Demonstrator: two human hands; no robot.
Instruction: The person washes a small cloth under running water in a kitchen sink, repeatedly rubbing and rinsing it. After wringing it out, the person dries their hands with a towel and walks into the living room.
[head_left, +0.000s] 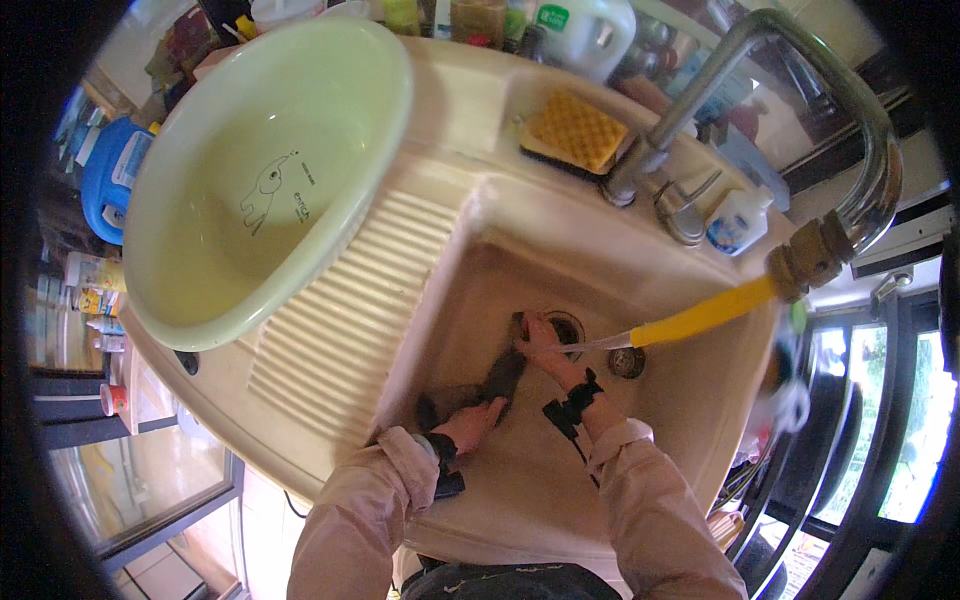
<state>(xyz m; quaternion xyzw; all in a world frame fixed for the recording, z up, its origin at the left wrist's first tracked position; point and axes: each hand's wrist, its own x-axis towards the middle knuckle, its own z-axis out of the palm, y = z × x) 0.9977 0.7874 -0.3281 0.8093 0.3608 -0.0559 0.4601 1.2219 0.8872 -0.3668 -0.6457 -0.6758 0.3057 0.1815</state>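
Note:
Down in the cream sink basin (660, 450) lies a wet, dark grey sock-like cloth (504, 375). My right hand (541, 346) grips its far end beside the drain, under a thin stream of water. The water comes from a yellow hose (705, 309) fixed to the tap's spout. My left hand (474, 426) holds the cloth nearer to me, with its thumb and fingers partly hidden. Another dark fold (442, 401) spreads left of that hand along the basin floor. Both wrists carry black strapped devices.
A pale green plastic tub (262, 172) rests on the ribbed washboard (352, 307) at the left. Behind the basin are a chrome tap (645, 154), a yellow sponge (577, 129) and a white bottle (739, 221). A blue jug (112, 180) stands beyond the tub.

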